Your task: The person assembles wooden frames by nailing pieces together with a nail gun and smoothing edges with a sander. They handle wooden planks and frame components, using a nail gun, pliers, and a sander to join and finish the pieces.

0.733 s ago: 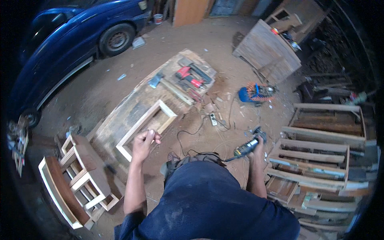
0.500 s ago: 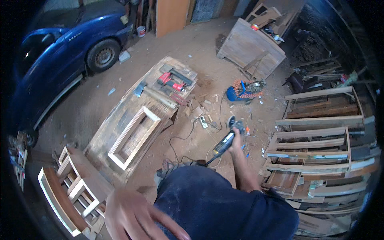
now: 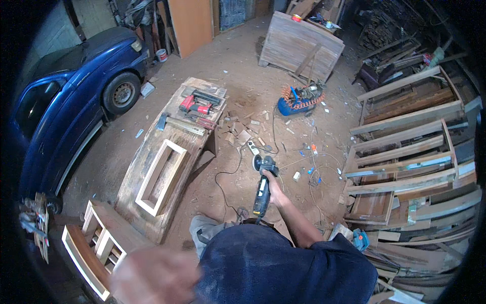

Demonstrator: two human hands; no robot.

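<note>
My right hand is wrapped round an angle grinder, held in front of me with its round disc pointing away. My left hand is close to the camera at the lower left, so smeared that its fingers cannot be made out. A rectangular pale wooden frame lies on the low plank workbench. Beyond it on the bench rest a hammer-like tool with a wooden handle and a red and black nail gun.
A blue air compressor with a coiled orange hose stands ahead. A power strip, cables and wood scraps litter the floor. Slatted wooden frames are stacked at right, a wooden carcass stands lower left, a blue car at left.
My right hand has brought the grinder left and closer to me. My left hand has shifted lower left and blurred. The whole view has turned slightly.
</note>
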